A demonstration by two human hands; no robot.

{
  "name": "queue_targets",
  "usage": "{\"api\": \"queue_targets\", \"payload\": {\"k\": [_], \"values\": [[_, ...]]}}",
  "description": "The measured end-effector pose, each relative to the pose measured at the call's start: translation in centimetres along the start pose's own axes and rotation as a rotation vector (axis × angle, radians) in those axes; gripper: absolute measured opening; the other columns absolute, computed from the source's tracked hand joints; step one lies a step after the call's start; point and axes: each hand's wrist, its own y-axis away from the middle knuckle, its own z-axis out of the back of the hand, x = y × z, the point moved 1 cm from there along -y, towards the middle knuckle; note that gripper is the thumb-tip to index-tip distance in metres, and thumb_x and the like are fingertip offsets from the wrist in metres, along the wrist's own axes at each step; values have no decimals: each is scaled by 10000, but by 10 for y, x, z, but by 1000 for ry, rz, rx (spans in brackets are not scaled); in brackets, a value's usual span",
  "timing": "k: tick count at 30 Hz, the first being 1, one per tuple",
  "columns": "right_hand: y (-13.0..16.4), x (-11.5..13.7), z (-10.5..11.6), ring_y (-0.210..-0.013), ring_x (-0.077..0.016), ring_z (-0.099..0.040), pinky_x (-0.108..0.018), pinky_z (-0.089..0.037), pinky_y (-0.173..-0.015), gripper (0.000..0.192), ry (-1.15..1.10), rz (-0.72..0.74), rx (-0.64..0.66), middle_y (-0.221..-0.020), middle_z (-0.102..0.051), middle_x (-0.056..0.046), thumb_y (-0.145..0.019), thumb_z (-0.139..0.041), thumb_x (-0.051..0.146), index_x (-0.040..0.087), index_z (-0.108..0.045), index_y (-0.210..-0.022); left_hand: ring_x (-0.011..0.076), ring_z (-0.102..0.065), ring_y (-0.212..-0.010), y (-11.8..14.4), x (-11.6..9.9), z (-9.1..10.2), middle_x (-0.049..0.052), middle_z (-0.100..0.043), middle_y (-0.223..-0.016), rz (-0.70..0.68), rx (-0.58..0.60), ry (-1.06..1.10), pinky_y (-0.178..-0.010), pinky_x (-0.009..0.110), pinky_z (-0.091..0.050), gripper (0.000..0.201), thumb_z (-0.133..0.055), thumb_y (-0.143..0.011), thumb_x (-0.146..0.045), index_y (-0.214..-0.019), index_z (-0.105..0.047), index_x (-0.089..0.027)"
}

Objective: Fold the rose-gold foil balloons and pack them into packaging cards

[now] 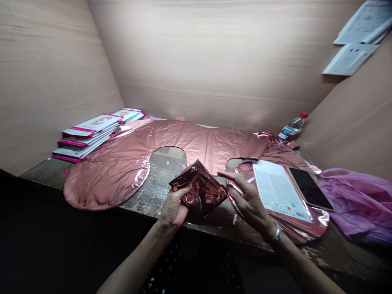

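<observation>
The left hand [173, 208] comes up from below the near edge of the table [159, 192], forearm angled up and to the right, wrist bent slightly back. Its thumb lies on top of the folded foil [199, 190] and the fingers curl under, pinching the packet at its left corner. The foil is a crumpled, rose-coloured folded square, held tilted just above the near edge, at about the middle of the table.

The right hand [249, 200] reaches in from the lower right, palm turned left and down, fingers spread and slightly bent. Its index fingertip lies just beside the foil's right edge; whether it touches cannot be told. A bracelet [277, 233] sits on that wrist.

A large flat foil balloon [122, 163] covers the middle of the table. A stack of cards [92, 134] lies at the far left corner, a bottle [292, 127] at the far right. Right of the hands lie a sheet [277, 190] and a phone [310, 188], with a pink bag [361, 204] at the right edge.
</observation>
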Motion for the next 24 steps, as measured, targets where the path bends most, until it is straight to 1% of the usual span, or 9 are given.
{"api": "queue_targets", "payload": {"k": [3,6,8,11,14,17,20,22,24], "values": [[-12,9,-13,-1054,-256,-606,-423,-483,-926,348,192,46,-73,-1131,-676,-65,-932,-578,308,276,-597,-1278,275,-678,-1057,3,3,-3,85,-751,-1048,-70,-8,-14,-1001,424,-496,399,-811,-664,-123,-1053,-727,-151],[-21,13,-29,-1109,-289,-565,-439,-467,-931,521,326,64,-21,-1217,-622,-92,-876,-665,369,248,-508,-1358,274,-666,-1083,8,10,-5,71,-750,-1053,-102,-18,4,-1008,409,-490,444,-833,-667,-173,-1096,-718,-170],[-26,14,-35,-1127,-289,-550,-431,-467,-914,537,336,44,19,-1230,-596,-94,-862,-685,336,245,-483,-1351,289,-641,-1128,11,13,-3,73,-739,-1093,-82,32,18,-1029,427,-470,500,-846,-667,-201,-1146,-701,-188],[-31,15,-35,-1089,-278,-548,-424,-463,-897,459,316,45,61,-1149,-592,-78,-838,-710,264,252,-523,-1256,346,-562,-1235,15,7,3,118,-686,-1218,7,233,72,-1076,478,-414,618,-856,-668,-406,-1212,-669,-179],[-35,20,-29,-1033,-272,-548,-416,-460,-873,360,305,56,139,-1081,-591,-75,-818,-726,233,229,-564,-1139,415,-465,-1315,15,-9,8,196,-608,-1318,173,420,154,-1103,542,-349,878,-710,-676,-723,-1294,-602,-108],[-39,26,-24,-1007,-254,-543,-389,-452,-858,272,293,116,280,-1094,-599,-81,-831,-717,234,207,-567,-1055,425,-475,-1301,10,-28,9,235,-600,-1302,375,527,163,-1095,552,-348,961,-632,-701,-780,-1325,-546,-55],[-43,32,-26,-986,-242,-541,-361,-435,-830,239,352,208,425,-1112,-611,-96,-847,-704,240,185,-569,-1036,377,-586,-1191,-1,-42,8,215,-663,-1188,491,526,61,-1043,485,-427,800,-712,-742,-642,-1261,-568,-51],[-45,33,-29,-942,-229,-545,-343,-417,-801,164,419,231,499,-1076,-628,-107,-882,-653,218,166,-576,-1017,301,-681,-1025,-11,-44,10,170,-716,-1046,537,424,-59,-944,398,-509,501,-723,-820,-436,-1139,-619,-63],[-47,31,-32,-883,-218,-546,-332,-390,-772,105,480,203,504,-1004,-645,-104,-901,-610,196,151,-580,-990,217,-719,-804,-20,-41,13,126,-735,-889,534,310,-161,-796,316,-559,214,-656,-872,-244,-998,-645,-71]]}}
